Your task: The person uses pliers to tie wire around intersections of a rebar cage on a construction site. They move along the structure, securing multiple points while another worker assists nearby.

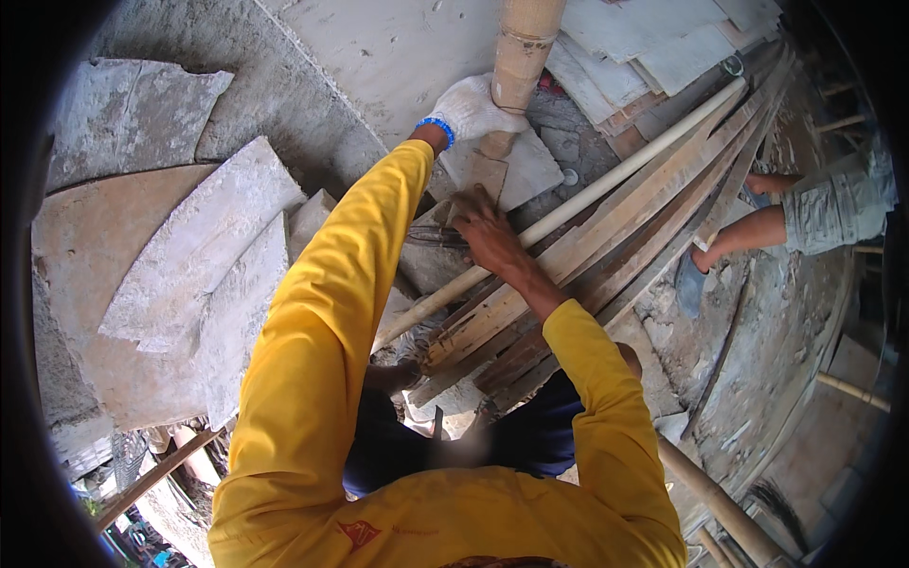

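My left hand (pixel 471 108), in a white knitted glove with a blue cuff, is wrapped round a thick bamboo pole (pixel 526 52) near its lower end. The pole stands close to a grey concrete surface. Just below its foot is a small flat piece of wood (pixel 486 176), lying against a larger pale board (pixel 532 172). My bare right hand (pixel 490 232) has its bent fingers on the near edge of that small piece. Its fingertips are partly hidden, and dark metal rods (pixel 434 235) lie beside them.
Long timber planks (pixel 606 241) and a pale round pole (pixel 578 202) run diagonally under my right forearm. Broken grey boards (pixel 213 241) lean at the left. More white boards (pixel 653 47) are stacked at the upper right. Another person's legs (pixel 757 227) are at the right.
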A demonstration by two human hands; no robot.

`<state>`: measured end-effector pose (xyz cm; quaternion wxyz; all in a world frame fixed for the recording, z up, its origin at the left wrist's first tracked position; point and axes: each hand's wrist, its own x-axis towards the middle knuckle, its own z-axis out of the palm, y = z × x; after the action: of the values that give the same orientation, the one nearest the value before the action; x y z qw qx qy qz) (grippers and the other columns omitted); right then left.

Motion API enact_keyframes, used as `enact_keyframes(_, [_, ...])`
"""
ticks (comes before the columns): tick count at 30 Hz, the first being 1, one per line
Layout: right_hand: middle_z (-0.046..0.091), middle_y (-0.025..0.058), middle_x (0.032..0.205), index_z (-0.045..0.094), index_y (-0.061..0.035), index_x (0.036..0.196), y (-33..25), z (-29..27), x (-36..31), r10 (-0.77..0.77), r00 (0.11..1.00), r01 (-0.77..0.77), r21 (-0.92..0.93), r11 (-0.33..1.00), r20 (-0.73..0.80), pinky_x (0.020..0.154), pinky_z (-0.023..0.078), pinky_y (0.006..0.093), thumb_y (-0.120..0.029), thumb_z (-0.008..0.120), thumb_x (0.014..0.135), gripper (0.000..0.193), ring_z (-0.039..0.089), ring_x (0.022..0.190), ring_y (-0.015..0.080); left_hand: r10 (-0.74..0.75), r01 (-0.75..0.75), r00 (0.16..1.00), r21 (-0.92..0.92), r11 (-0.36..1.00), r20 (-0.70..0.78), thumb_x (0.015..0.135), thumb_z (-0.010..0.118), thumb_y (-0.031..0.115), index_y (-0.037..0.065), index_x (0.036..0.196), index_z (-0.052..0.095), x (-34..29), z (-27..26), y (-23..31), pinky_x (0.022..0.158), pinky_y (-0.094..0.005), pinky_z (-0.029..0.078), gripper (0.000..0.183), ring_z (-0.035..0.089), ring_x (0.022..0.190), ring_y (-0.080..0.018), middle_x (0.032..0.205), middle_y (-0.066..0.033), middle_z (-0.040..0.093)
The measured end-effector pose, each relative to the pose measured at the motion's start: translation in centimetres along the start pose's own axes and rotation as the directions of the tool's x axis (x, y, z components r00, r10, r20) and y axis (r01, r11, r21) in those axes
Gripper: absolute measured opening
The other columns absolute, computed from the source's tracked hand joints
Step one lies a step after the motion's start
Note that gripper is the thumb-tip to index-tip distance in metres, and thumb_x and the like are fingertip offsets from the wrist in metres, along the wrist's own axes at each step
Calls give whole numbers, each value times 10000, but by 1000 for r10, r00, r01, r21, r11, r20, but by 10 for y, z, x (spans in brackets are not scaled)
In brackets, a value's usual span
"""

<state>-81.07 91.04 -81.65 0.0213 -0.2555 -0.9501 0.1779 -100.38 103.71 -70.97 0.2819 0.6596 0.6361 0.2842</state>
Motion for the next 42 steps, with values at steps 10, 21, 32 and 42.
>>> enact_keyframes(10, [506,159,1670,679,-49,1336,-11,-24,-9,-58,994,59,-6,998,97,1149,541,598,-21,580,966,384,459,1517,536,40,-41,999,48,998,17,701,878,652,57,1311,710,0,0,-1,1043,-478,561,868,710,1176,-445,1255,-233,771])
enact_keyframes(21, [465,211,1697,533,27,1484,4,-19,-17,-25,999,34,192,981,-46,1254,432,561,41,778,839,690,416,1568,483,36,-35,999,88,995,-11,756,850,654,79,1315,721,-15,-3,-2,1042,-486,562,812,704,1197,-441,1261,-231,769])
enact_keyframes(32, [395,202,1743,445,27,1585,22,8,-14,-86,996,87,-11,996,18,1318,287,620,-44,859,828,866,365,1619,411,44,-45,999,51,998,15,798,839,559,83,1287,763,-14,-5,-2,1012,-459,568,687,729,1171,-402,1230,-210,786])
enact_keyframes(42, [415,230,1722,379,45,1628,17,5,-13,-69,997,70,28,997,-19,1322,296,589,-25,860,817,945,368,1614,426,40,-42,999,110,993,15,782,850,561,76,1236,782,-12,-8,2,990,-461,577,667,741,1123,-399,1196,-202,795])
